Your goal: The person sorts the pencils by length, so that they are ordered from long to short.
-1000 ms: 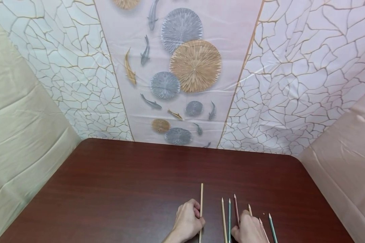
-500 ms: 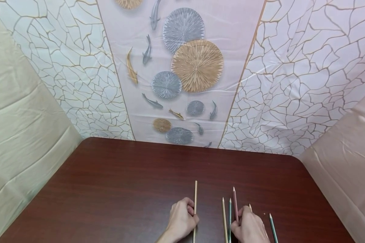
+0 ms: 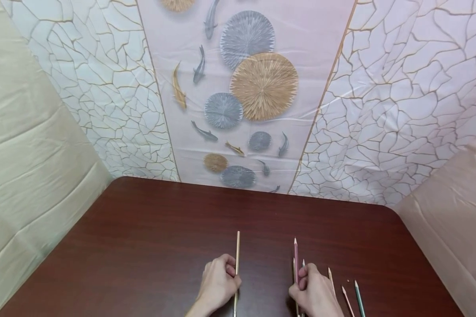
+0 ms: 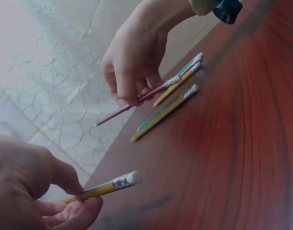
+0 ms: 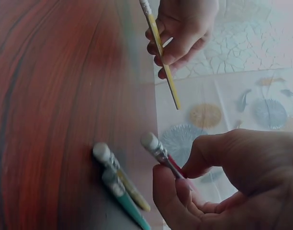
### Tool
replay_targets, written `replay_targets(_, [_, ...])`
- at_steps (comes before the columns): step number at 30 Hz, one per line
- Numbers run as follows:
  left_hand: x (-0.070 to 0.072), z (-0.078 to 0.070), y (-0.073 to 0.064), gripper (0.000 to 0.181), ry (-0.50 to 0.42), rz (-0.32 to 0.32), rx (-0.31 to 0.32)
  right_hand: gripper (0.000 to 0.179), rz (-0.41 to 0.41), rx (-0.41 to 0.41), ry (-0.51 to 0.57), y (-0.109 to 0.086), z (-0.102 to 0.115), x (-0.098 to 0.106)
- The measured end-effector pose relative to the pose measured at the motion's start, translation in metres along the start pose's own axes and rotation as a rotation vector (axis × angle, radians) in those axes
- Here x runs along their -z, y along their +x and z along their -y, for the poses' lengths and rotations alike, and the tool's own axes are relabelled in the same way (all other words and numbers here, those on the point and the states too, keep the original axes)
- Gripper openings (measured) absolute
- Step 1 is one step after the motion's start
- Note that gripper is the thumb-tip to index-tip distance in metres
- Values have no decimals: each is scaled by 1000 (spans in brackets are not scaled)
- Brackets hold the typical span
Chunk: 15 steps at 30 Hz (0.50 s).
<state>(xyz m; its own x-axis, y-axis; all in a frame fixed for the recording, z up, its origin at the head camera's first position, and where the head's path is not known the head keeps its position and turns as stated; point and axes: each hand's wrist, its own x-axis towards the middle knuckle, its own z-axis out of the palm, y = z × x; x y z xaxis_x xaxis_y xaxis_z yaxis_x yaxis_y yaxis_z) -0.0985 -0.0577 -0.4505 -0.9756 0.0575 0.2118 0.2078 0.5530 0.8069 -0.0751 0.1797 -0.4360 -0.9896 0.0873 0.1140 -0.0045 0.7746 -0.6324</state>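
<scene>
In the head view my left hand (image 3: 218, 284) pinches a yellow pencil (image 3: 238, 248) between thumb and fingers. Its white eraser (image 4: 133, 178) points toward the near side in the left wrist view, and its far end looks blunt. To the right, my right hand (image 3: 315, 290) pinches a red pencil (image 3: 295, 255), sharpened tip pointing away from me, eraser (image 5: 150, 141) at the near end. Below it on the table lie a second yellow pencil (image 4: 156, 123) and a green pencil (image 5: 129, 211), side by side and partly hidden by the hand in the head view.
Right of my right hand lie a light yellow pencil (image 3: 331, 278), a reddish pencil (image 3: 347, 300) and a green-blue pencil (image 3: 359, 298). A tiny crumb (image 3: 348, 281) sits near their tips. The dark wooden table (image 3: 162, 237) ends at a patterned cloth backdrop (image 3: 262, 158).
My left hand has moved left with its yellow pencil. My right hand has picked up the red pencil and carried it left, over the yellow and green pair.
</scene>
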Motion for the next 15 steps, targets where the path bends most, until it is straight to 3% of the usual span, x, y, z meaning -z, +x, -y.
replay_targets(9, [27,16,1,28,86,-4,42,25,66,-39,201,1,21,-10])
replay_targets(15, [42,24,2,26,127,-15,64,26,108,-25,258,3,29,-18])
